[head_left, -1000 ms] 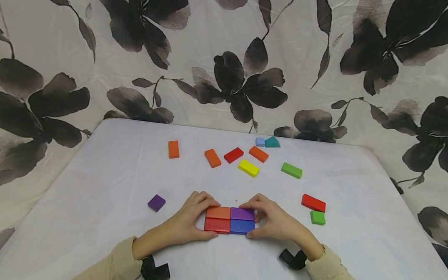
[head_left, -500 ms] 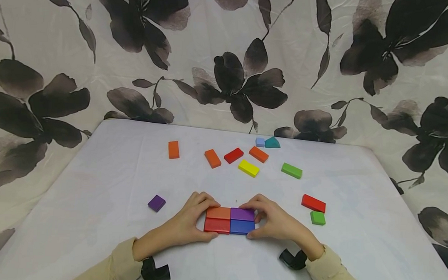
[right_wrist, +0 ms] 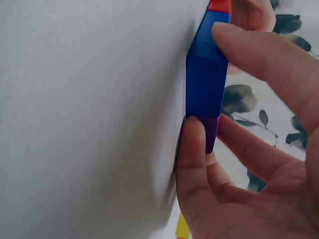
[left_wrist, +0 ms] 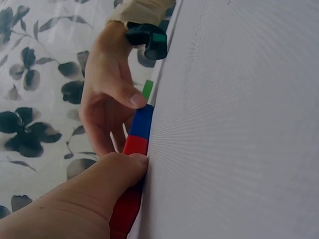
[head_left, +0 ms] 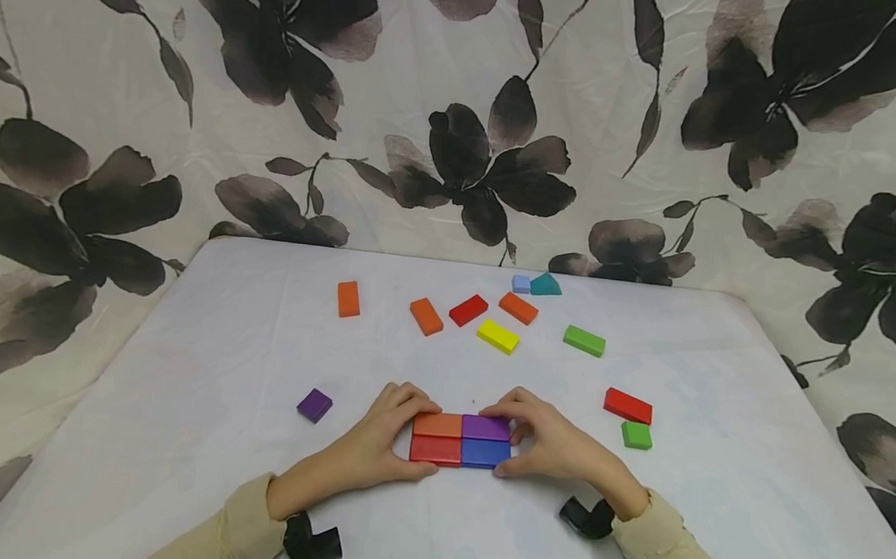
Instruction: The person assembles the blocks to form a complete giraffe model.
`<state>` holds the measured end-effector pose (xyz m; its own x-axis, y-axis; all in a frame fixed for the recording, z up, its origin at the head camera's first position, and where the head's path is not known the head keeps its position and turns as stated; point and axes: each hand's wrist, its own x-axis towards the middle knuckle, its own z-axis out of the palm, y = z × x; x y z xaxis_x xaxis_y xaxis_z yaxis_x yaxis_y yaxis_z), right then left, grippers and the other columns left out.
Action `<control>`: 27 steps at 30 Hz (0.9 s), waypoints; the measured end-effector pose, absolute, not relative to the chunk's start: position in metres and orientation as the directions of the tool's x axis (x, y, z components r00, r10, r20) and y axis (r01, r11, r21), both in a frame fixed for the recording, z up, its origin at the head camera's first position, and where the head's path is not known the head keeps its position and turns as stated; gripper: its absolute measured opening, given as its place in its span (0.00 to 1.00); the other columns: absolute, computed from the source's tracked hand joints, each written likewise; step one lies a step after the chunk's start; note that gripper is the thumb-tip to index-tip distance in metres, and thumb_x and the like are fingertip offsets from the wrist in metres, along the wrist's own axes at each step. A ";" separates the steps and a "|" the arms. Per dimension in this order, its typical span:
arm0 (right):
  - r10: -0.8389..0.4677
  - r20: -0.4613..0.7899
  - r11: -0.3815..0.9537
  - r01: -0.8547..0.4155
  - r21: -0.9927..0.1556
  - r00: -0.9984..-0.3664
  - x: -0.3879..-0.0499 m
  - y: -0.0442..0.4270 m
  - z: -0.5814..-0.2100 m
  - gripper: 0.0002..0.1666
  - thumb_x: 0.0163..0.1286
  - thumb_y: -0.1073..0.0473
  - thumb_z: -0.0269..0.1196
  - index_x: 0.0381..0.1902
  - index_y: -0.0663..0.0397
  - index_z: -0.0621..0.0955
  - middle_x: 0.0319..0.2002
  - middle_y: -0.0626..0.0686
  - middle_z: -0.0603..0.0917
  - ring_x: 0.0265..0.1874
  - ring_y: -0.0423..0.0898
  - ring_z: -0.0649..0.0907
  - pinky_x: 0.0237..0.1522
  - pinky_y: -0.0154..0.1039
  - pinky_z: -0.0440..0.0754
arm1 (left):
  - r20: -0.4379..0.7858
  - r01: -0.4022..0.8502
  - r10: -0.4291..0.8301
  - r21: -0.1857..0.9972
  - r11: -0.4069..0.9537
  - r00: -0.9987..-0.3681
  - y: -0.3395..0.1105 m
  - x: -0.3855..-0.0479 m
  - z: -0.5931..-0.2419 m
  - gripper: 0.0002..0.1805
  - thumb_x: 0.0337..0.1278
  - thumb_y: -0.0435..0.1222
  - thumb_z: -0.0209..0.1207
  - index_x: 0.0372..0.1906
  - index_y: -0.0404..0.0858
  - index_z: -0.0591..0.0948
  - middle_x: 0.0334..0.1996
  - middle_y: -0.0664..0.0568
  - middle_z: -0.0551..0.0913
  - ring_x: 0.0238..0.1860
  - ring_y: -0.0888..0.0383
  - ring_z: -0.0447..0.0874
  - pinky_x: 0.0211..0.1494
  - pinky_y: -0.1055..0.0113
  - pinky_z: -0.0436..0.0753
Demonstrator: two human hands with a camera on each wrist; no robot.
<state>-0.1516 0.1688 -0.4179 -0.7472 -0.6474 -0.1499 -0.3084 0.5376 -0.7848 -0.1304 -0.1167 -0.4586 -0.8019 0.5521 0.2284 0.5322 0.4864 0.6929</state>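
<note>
Four flat sides meet in a two-by-two rectangle of blocks: an orange block and a purple block behind, a red block and a blue block in front. My left hand grips the left end, thumb on the front of the red block and fingertips behind the orange one. At the opposite end my right hand grips the blue and purple blocks. In the right wrist view, its thumb touches the blue block's front, and a finger presses the end near the purple block.
A purple cube lies to the left. Toward the right are a red block and a green cube. Farther back on the white table lie several loose blocks, including a yellow one and a teal triangle.
</note>
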 end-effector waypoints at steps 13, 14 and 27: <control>-0.639 -0.093 0.598 -0.418 -0.684 -0.763 -0.202 0.166 -0.386 0.32 0.66 0.57 0.68 0.66 0.60 0.74 0.60 0.60 0.76 0.59 0.58 0.75 0.54 0.50 0.80 | 0.240 0.534 0.542 0.691 0.487 -0.805 -0.120 -0.132 -0.461 0.34 0.44 0.48 0.76 0.58 0.47 0.76 0.53 0.63 0.72 0.54 0.62 0.63 0.54 0.60 0.75; -0.634 -0.074 0.615 -0.443 -0.652 -0.770 -0.210 0.165 -0.383 0.31 0.66 0.60 0.67 0.66 0.60 0.74 0.62 0.61 0.75 0.60 0.59 0.74 0.55 0.52 0.79 | 0.241 0.533 0.542 0.694 0.484 -0.805 -0.120 -0.132 -0.461 0.34 0.44 0.48 0.76 0.58 0.47 0.76 0.53 0.63 0.72 0.54 0.62 0.63 0.54 0.60 0.75; -0.702 -0.207 0.704 -0.622 -0.341 -0.681 -0.268 0.152 -0.385 0.39 0.65 0.81 0.56 0.72 0.56 0.69 0.73 0.56 0.65 0.74 0.59 0.60 0.67 0.53 0.66 | 0.266 0.554 0.552 0.694 0.459 -0.790 -0.119 -0.132 -0.461 0.33 0.45 0.49 0.75 0.58 0.48 0.76 0.52 0.62 0.72 0.54 0.62 0.64 0.54 0.60 0.74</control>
<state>-0.2684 0.1520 -0.3854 -0.6812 -0.7022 -0.2071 -0.6225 0.7045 -0.3409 -0.1322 -0.1189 -0.4607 -0.7903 0.5523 0.2655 0.5541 0.4590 0.6944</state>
